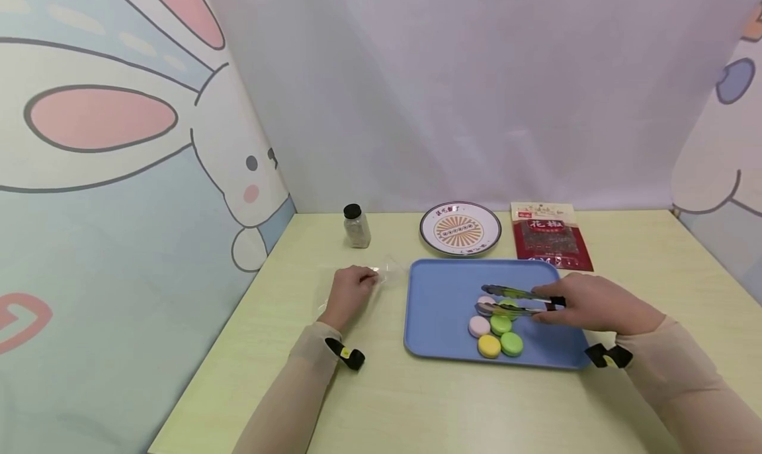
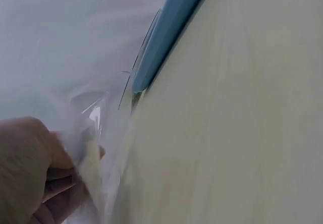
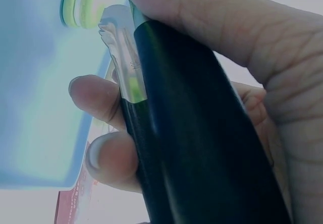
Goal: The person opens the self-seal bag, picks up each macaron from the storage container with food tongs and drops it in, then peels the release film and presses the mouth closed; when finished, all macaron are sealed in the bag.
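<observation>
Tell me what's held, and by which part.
The right hand grips slim metal tongs by their black handles; the left hand pinches thin, clear plastic film, exact part unclear.

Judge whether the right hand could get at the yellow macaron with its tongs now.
Probably yes: the right hand holds the tongs above the blue tray, and nothing covers the yellow macaron, though a green macaron beside it may crowd one side.

Wide lane here along the tabletop (image 1: 464, 408), in front of the tray (image 1: 434, 315) and between the forearms (image 1: 292, 394)! Room over the tray's left half too, but tongs (image 1: 506, 291) and macarons (image 1: 489, 346) block rightward passage. Plate (image 1: 461, 229) and packet (image 1: 550, 239) crowd the rear; between bottle (image 1: 357, 232) and plate, a gap, the bag (image 1: 389, 269) before it.
</observation>
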`<action>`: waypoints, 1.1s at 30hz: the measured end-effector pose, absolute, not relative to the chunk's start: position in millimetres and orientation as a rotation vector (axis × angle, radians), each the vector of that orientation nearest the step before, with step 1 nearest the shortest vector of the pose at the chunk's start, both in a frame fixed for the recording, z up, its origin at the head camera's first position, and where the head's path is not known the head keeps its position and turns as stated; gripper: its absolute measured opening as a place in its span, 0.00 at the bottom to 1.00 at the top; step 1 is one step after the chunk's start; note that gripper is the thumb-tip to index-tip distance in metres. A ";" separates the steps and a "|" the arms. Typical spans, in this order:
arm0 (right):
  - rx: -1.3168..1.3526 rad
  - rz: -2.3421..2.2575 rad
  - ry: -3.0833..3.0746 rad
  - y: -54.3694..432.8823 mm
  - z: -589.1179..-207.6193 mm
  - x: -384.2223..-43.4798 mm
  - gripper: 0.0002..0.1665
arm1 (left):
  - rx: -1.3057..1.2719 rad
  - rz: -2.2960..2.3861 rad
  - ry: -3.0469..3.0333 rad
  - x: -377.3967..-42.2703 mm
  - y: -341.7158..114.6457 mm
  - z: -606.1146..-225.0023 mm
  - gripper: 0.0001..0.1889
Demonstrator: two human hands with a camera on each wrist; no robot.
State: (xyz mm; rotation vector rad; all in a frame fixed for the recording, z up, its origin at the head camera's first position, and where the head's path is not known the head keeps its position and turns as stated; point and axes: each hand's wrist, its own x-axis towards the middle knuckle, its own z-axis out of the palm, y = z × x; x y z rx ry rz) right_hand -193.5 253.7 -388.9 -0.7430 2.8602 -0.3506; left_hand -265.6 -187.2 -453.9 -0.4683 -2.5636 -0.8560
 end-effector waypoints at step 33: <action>-0.732 -0.372 2.856 254.7 -388.2 -193.6 0.39 | -0.328 -0.932 -2.677 -266.9 -189.6 -448.7 0.02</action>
